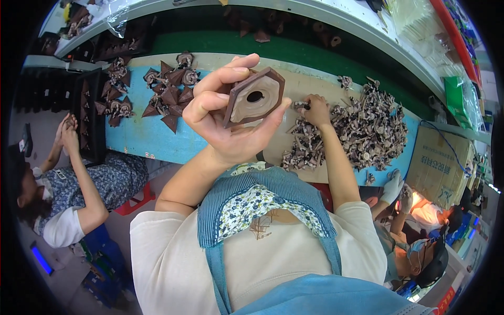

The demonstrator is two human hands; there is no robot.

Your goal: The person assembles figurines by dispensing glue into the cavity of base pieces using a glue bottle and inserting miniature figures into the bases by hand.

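Raised close in front of me, my left hand [231, 137] grips a brown hexagonal base [268, 105] by its edges. The base's paler, hollowed face is toward me, with a dark hole in the middle. Farther off at the table, my right hand [316, 110] has its fingers closed on a small beige and dark figurine part [301, 105]. That hand is at the left edge of a large heap of similar small figurine parts [370, 123]. Its forearm passes in front of some of the heap.
Brown pointed pieces with figures [170, 94] lie in a cluster on the blue table mat [142, 139], left of my hands. A black tray [93, 126] stands farther left. Co-workers sit on both sides. A cardboard box [438, 163] is at the right, and a shelf edge [336, 23] crosses above.
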